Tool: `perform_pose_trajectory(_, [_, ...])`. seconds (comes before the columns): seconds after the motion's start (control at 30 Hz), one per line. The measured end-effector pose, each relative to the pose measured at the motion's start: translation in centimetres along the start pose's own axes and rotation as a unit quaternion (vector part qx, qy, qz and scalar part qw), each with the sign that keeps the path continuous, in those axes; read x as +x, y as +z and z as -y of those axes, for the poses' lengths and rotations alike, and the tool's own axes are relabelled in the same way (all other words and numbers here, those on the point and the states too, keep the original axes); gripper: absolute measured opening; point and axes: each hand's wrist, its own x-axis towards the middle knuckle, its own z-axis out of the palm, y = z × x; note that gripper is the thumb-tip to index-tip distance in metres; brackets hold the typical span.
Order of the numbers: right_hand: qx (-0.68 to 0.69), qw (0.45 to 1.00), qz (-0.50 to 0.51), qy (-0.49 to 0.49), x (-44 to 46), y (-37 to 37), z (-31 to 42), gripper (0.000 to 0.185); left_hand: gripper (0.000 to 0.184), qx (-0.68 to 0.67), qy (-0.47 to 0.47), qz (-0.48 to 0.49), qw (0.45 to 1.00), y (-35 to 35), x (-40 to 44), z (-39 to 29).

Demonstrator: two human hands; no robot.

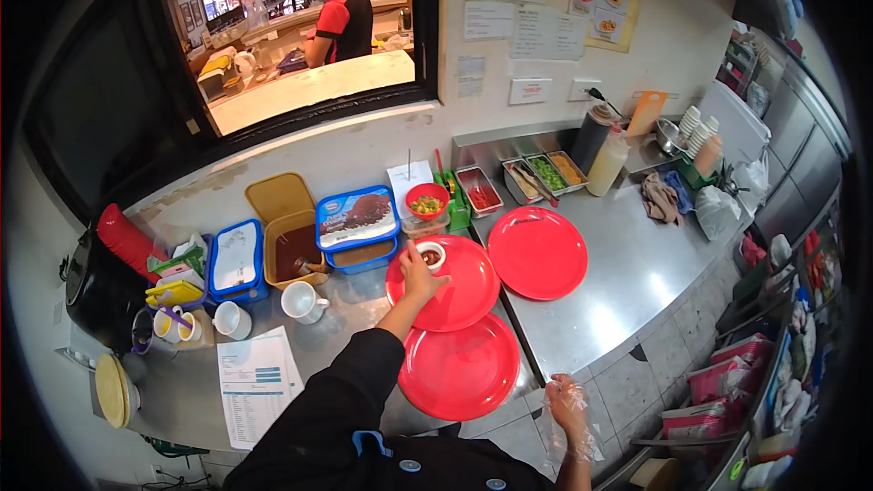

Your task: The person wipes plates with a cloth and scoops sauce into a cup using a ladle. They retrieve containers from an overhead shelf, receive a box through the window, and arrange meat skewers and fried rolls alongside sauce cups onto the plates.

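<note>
My left hand (421, 280) is bare and reaches over the upper left red plate (468, 295). Its fingers are closed on the rim of a small white sauce cup (438, 250) with dark brown sauce inside, at the plate's upper part. Below my hand, a second red plate (459, 368) partly overlaps or touches the first. A third red plate (538, 253) lies to the right on the steel counter. My right hand (568, 405), in a loose clear plastic glove, is low by the counter's front edge, fingers curled; what they hold, if anything, is hidden.
Along the wall stand a brown sauce tub (296, 245), a blue-rimmed ice cream tub (356, 216), a red bowl (427, 202) and steel trays (549, 176). White mugs (303, 303) and printed papers (256, 386) are left. Squeeze bottles (607, 164) stand right. Beyond the window is a person (344, 18).
</note>
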Motion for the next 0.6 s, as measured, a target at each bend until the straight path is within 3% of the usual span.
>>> perform_pose_trajectory(0.13, [-0.03, 0.999, -0.018, -0.016, 0.4, -1.5, -0.4, 0.03, 0.124, 0.034, 0.059, -0.005, 0.998, -3.2, -6.0, -1.2])
perform_pose_trajectory(0.2, [-0.029, 1.0, -0.008, 0.001, 0.8, -1.9, 0.2, 0.029, 0.111, 0.035, 0.128, 0.027, 0.991, -6.2, -8.9, -0.8])
perform_pose_trajectory(0.33, [0.007, 0.999, -0.011, -0.039, 1.5, -1.5, 1.1, 0.03, 0.094, 0.081, 0.055, 0.032, 0.995, -12.6, -10.8, 1.6])
perform_pose_trajectory(0.43, [0.008, 0.997, -0.026, -0.072, 0.6, -0.3, 1.3, 0.03, 0.08, 0.087, 0.025, -0.034, 0.995, -16.3, -11.9, 5.5])
perform_pose_trajectory(0.5, [0.012, 0.999, -0.021, -0.04, -0.5, 0.4, 2.7, 0.03, 0.072, 0.02, 0.061, 0.101, 0.993, -17.9, -11.6, 8.0])
perform_pose_trajectory(0.6, [0.028, 0.999, -0.004, -0.017, -2.5, 2.1, 4.5, 0.03, 0.073, 0.17, 0.132, 0.336, 0.917, -19.2, -13.3, 6.9])
